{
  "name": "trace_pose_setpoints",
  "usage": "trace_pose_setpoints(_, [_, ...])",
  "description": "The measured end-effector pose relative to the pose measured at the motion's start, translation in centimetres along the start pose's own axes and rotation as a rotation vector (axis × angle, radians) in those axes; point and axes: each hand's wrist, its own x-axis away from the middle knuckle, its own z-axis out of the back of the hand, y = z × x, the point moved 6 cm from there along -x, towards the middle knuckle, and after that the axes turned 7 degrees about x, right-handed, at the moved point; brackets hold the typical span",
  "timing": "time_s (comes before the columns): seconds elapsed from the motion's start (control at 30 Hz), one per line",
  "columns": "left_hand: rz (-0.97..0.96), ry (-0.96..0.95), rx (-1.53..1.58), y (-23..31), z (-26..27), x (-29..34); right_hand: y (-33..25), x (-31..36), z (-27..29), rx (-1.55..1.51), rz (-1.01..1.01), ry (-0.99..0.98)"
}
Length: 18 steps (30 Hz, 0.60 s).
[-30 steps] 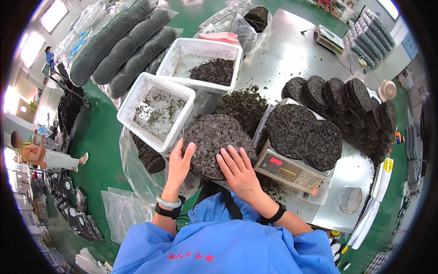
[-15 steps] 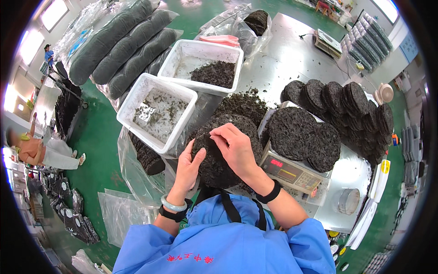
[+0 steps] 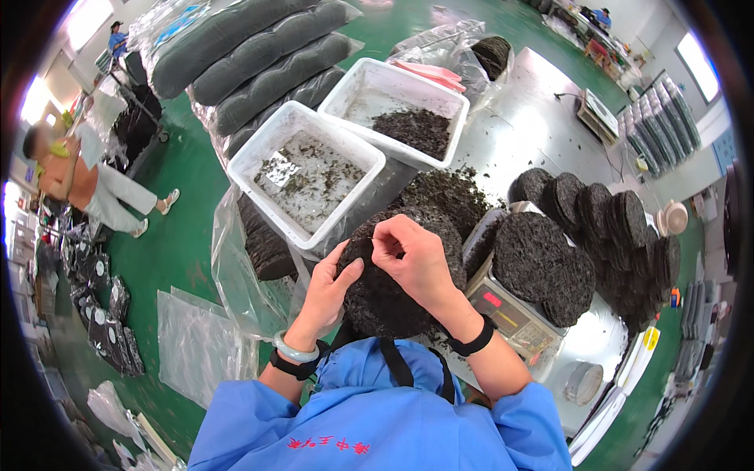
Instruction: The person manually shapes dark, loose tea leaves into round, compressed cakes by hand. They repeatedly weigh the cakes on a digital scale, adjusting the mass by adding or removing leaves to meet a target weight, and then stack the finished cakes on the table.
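Observation:
A dark round cake of dried seaweed (image 3: 381, 302) lies in front of my body. My left hand (image 3: 323, 290) grips its left edge, thumb on top and the other fingers along the rim. Over its upper part, my right hand (image 3: 416, 259) is closed in a pinch; whatever is between the fingertips is too small to make out. Loose seaweed crumbs (image 3: 440, 192) are heaped just beyond the cake. On the right, more seaweed cakes (image 3: 534, 255) rest on a digital scale (image 3: 503, 318) with a lit red display.
Two white tubs (image 3: 365, 169) with seaweed scraps stand beyond my left hand. Stacked seaweed cakes (image 3: 616, 228) line the right of the metal table (image 3: 522, 118). Long dark bagged rolls (image 3: 251, 63) lie far left. Clear plastic bags (image 3: 208, 337) hang near my left; a person (image 3: 86, 177) stands beyond.
The head view has shifted, so the tubs and table sit farther right in it. My right fingers have curled more closely together; my left hand keeps its hold on the cake's edge.

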Motion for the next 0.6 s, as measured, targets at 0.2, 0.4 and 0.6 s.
trace_pose_setpoints(0.2, [-0.072, 0.070, -0.160, 0.8, 2.7, 0.7, -2.0, -1.6, -2.7, 0.170, 0.107, -0.042])
trace_pose_setpoints(0.4, [-0.196, 0.170, -0.418, 3.1, 5.7, 2.3, -3.5, -4.2, -6.3, 0.073, 0.132, -0.290])
trace_pose_setpoints(0.6, [-0.135, 0.270, 0.009, 4.0, 7.9, 3.8, -8.2, -12.3, -3.2, 0.002, 0.163, 0.048])
